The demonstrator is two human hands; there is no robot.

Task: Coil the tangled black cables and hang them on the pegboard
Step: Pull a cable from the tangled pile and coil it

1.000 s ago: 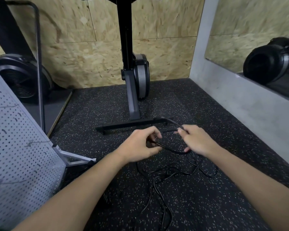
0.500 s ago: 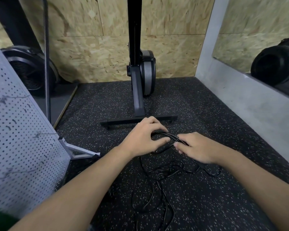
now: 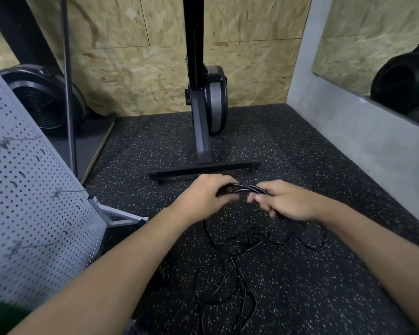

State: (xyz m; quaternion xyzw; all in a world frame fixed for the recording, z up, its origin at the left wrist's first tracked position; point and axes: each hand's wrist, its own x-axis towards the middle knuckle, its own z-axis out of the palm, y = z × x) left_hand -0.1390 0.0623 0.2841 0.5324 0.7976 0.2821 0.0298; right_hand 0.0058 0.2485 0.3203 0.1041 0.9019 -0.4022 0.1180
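Black cables (image 3: 248,189) run in a short bundle between two sets of curled fingers. The left hand (image 3: 203,197) grips one side and the right hand (image 3: 287,201) pinches the other, the hands close together just above the floor. More cable trails below them into a loose tangle on the speckled rubber floor (image 3: 336,274). A grey pegboard (image 3: 27,213) stands off to the left.

cables (image 3: 248,189) run off the bottom edge.

Left hand (image 3: 203,197): bare, forearm uncovered.
Right hand (image 3: 286,201): bare, forearm uncovered.
Garment (image 3: 0,317): dark green patch, lower left corner — blurred.
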